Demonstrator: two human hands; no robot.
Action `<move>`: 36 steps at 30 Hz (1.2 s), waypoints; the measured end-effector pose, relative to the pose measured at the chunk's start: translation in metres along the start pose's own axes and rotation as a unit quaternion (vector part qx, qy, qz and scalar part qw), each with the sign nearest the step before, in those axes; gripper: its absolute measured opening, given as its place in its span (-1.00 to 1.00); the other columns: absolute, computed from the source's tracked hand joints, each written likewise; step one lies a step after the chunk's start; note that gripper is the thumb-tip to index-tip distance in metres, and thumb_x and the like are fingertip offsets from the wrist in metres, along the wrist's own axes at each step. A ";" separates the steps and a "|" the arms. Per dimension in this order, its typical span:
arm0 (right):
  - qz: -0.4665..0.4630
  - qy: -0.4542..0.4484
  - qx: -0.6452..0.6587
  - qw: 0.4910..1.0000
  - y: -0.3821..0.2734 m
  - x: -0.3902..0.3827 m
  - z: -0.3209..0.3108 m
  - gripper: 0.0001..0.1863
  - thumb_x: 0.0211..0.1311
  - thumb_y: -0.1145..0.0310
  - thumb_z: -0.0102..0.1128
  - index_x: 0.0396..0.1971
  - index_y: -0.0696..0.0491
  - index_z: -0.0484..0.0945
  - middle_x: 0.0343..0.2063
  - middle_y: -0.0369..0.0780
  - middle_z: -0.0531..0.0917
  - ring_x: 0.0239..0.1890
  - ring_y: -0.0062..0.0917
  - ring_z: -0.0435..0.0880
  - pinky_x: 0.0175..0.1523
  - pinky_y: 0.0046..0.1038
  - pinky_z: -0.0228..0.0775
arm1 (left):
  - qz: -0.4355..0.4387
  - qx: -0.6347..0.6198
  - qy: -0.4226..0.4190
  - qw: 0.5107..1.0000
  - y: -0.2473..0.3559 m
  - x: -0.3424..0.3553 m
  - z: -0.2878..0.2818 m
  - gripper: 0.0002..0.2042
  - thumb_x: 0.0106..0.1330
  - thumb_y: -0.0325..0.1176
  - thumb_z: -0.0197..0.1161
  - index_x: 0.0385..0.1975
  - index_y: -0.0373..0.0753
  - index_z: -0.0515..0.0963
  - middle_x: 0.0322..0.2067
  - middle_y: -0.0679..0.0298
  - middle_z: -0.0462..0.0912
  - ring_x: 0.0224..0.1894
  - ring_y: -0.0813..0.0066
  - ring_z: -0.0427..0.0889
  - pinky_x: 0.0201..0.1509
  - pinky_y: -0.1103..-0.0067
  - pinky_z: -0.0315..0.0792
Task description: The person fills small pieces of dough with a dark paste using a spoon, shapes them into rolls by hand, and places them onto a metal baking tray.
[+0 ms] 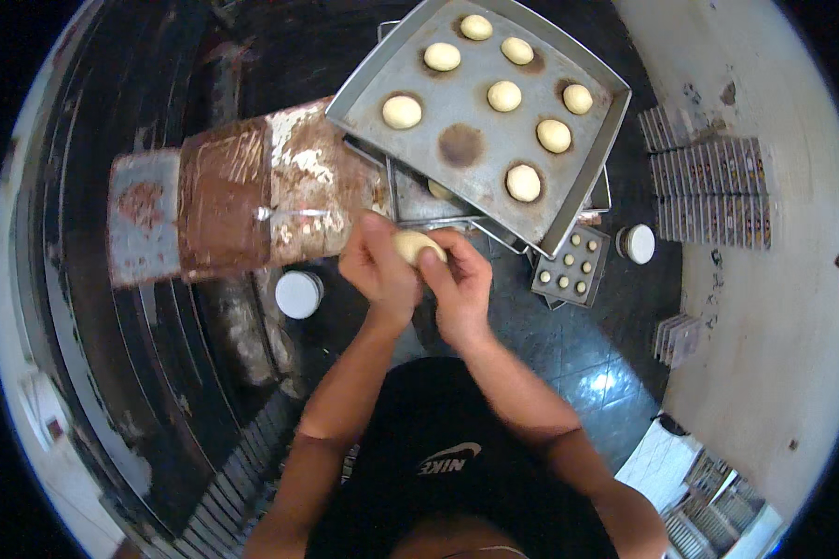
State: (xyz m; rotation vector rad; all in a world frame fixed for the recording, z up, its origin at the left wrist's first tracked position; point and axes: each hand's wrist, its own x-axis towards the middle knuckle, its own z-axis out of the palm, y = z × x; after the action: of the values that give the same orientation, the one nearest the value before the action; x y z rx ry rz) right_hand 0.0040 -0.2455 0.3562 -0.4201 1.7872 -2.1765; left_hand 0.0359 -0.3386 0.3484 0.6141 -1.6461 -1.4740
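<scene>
Between my two hands, in front of my chest, is a pale dough ball. My left hand grips it from the left, and my right hand presses a thumb on it from the right. Fingers of both hands hide part of the dough. Just beyond them a large metal baking tray lies tilted, with several round dough balls spread over it. A dark round mark without dough shows on the tray's nearer left part.
Under the big tray are more trays. A smaller tray with several dough balls sits lower right. White-lidded tubs stand left and right. A stained reddish-brown board extends left. Stacked racks line the right wall.
</scene>
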 end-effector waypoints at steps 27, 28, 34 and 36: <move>-0.219 -0.233 -0.445 0.837 0.310 0.049 0.208 -0.75 0.28 0.47 0.34 -0.06 0.13 0.63 -0.11 -0.02 0.65 -0.11 -0.10 0.67 -0.01 -0.21 0.55 | -0.265 0.100 -0.062 0.957 -0.110 -0.038 -0.388 -0.62 0.10 -0.55 0.56 -0.07 -0.30 0.63 -0.10 0.24 0.69 0.03 0.44 0.68 0.14 0.49 0.55; -0.199 -0.236 -0.439 0.844 0.301 0.048 0.215 -0.78 0.28 0.49 0.33 -0.08 0.12 0.65 -0.13 -0.04 0.66 -0.14 -0.11 0.68 -0.04 -0.22 0.56 | -0.284 0.087 -0.051 0.954 -0.116 -0.035 -0.404 -0.62 0.06 -0.55 0.57 -0.10 -0.29 0.63 -0.10 0.22 0.68 0.02 0.43 0.67 0.14 0.50 0.54; -0.171 -0.453 -0.542 0.687 0.203 0.038 0.280 -0.73 0.15 0.56 0.28 -0.12 0.07 0.73 -0.22 -0.09 0.71 -0.16 -0.19 0.74 -0.13 -0.24 0.60 | -0.276 0.113 0.009 0.954 -0.121 -0.002 -0.455 -0.56 0.02 -0.58 0.59 -0.07 -0.28 0.60 -0.08 0.22 0.67 0.00 0.45 0.67 0.14 0.49 0.54; -0.166 -0.539 -0.596 0.572 0.191 0.052 0.316 -0.70 0.08 0.52 0.26 -0.14 0.05 0.74 -0.25 -0.10 0.71 -0.21 -0.15 0.75 -0.16 -0.16 0.62 | -0.295 0.068 0.012 0.953 -0.122 0.010 -0.461 -0.51 0.04 -0.60 0.57 0.00 -0.27 0.56 -0.08 0.23 0.67 -0.01 0.46 0.67 0.14 0.50 0.54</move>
State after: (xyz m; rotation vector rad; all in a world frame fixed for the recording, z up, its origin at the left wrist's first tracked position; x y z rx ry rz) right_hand 0.0914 -0.5855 0.2298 -1.8975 1.9571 -0.0217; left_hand 0.3910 -0.6307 0.2212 1.2792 -1.6312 -1.7571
